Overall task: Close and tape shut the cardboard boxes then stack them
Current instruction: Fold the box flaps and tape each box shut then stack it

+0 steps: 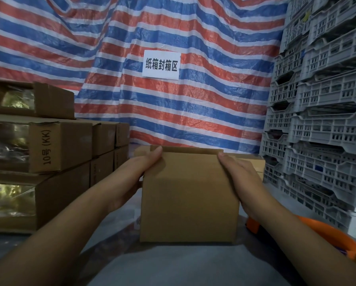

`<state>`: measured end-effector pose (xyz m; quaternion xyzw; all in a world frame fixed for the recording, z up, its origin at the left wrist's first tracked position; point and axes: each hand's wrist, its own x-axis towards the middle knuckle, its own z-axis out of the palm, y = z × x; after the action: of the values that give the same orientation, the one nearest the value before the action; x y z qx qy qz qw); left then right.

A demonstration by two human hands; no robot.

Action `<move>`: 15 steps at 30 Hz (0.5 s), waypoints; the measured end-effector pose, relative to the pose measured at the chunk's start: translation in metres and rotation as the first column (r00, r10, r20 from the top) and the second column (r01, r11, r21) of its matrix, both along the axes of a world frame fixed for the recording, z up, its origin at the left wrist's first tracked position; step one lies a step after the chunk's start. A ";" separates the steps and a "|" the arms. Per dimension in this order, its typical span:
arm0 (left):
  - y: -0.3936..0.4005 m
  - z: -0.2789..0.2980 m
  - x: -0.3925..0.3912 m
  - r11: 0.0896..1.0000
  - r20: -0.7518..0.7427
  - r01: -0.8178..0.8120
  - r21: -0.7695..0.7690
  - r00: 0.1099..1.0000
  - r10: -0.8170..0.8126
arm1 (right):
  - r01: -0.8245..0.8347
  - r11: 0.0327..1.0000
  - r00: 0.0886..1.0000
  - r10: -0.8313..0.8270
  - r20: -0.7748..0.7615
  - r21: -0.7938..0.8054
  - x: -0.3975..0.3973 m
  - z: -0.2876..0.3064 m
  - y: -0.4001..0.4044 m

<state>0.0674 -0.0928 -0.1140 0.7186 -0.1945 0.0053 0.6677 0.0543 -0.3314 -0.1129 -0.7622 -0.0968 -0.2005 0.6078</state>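
A small brown cardboard box (190,195) stands on the grey table in the middle of the view, its top flaps folded down. My left hand (135,174) lies flat against its left side, fingers straight and reaching the far top corner. My right hand (240,178) presses flat on the right side the same way. A stack of taped cardboard boxes (55,149) rises at the left, some sealed with shiny clear tape. An orange tape dispenser (327,236) lies at the right behind my right forearm, partly hidden.
Grey plastic crates (321,124) are stacked high along the right. A striped red, white and blue tarp (173,110) with a white paper sign (161,65) hangs behind. More flat cardboard (251,162) lies behind the box. The grey table surface (183,265) extends toward me.
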 end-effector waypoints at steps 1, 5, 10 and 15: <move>0.002 -0.002 0.000 1.000 -0.003 0.004 -0.007 1.000 -0.004 | -0.013 0.999 1.000 0.014 -0.015 0.029 0.001 0.000 -0.001; 0.001 -0.005 0.002 0.999 -0.024 -0.036 -0.021 0.999 0.035 | -0.030 0.988 0.999 0.035 -0.027 0.150 0.007 -0.001 -0.005; -0.002 -0.005 0.002 0.994 -0.044 -0.079 -0.080 0.996 0.076 | -0.040 0.958 0.992 0.072 -0.105 0.283 0.012 -0.001 -0.009; -0.006 -0.005 0.004 0.959 -0.096 -0.158 -0.235 0.986 0.139 | -0.193 0.939 0.939 0.261 -0.225 0.283 0.009 0.003 -0.010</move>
<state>0.0716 -0.0987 -0.1189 0.6440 -0.1116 0.0511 0.7551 0.0634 -0.3414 -0.1098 -0.6801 -0.0778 -0.0377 0.7280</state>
